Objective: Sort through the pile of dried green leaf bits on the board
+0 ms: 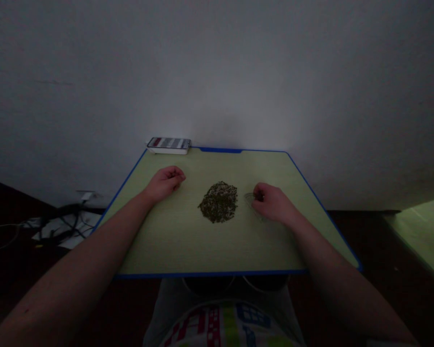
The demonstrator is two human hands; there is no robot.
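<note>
A flat pile of small, dark greenish-brown grains [220, 202] lies in the middle of the light table [188, 250]. To the left of the pile my left hand [165, 183] rests on the table with its fingers curled together; whatever they may hold is too small to make out. On the opposite side, my right hand [273, 202] is closed, fingertips bent inward with a dark spot between them that I cannot identify. A clear, see-through dish or lid [253, 208] lies beside and partly under that hand.
At the table's back left corner, a phone-like screen [169, 142] lies on a white box [168, 151]. A blue rim [220, 274] edges the table. Behind stands a plain wall [217, 72]. Cables and a plug [88, 195] are on the left, below table height.
</note>
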